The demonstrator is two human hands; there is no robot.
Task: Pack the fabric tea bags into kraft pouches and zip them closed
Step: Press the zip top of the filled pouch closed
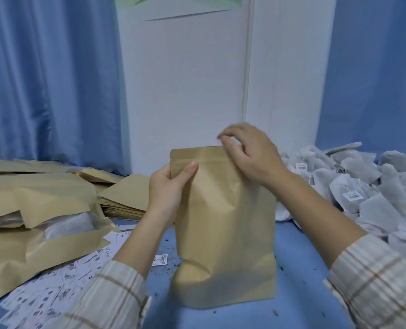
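Dead centre on the blue worktop (pixel 299 264) stands a kraft pouch (pixel 223 233), upright and bulging low down, so it looks loaded. The left hand (pixel 171 188) has its grip closed on the pouch's upper left edge, thumb pressed just under the zip line. Up at one o'clock from it, the right hand (pixel 247 153) pinches the top right corner, fingertips tight on the paper lip. Whether the zip has snapped shut all along, I can't tell; the top reads flat, so I'd judge the sealing is in hand on this one.

Plenty left to do! Over at three o'clock a big heap of fabric tea bags (pixel 363 186) waits, well apart from the pouch. At nine o'clock lie filled pouches (pixel 45 224) with clear windows, and behind them a flat stack of empty pouches (pixel 123 198).

Writing? Small white tags (pixel 352 195) on the tea bags carry what look like barcodes, too small to read. Printed slips (pixel 62 281) scattered at seven o'clock show dark print, blurred beyond reading. No brand legible anywhere.
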